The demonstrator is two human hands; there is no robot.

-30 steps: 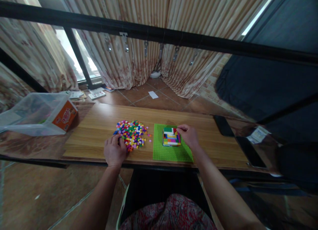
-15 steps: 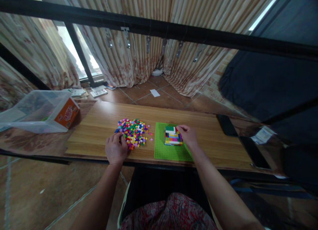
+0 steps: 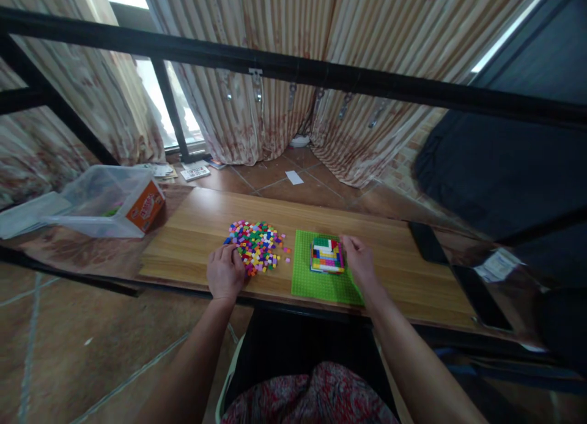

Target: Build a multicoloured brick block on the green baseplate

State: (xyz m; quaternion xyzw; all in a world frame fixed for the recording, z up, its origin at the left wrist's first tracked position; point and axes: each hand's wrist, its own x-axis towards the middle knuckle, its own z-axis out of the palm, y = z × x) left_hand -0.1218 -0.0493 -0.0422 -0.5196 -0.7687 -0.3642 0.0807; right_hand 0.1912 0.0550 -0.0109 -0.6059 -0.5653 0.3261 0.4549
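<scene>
On the table [image 3: 68,247], a wood-grain board [image 3: 183,244] bears a brick heap [image 3: 259,244] and a green studded baseplate [image 3: 307,286], with a clear plastic box [image 3: 101,226] left of the board.

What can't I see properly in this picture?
Head view:
Whether the left hand grips a brick from the brick pile: the hand itself hides that.
Whether the right hand holds a brick or touches the brick build: too small and blurred.
What's inside the clear box: its cloudy wall blurs it.
</scene>
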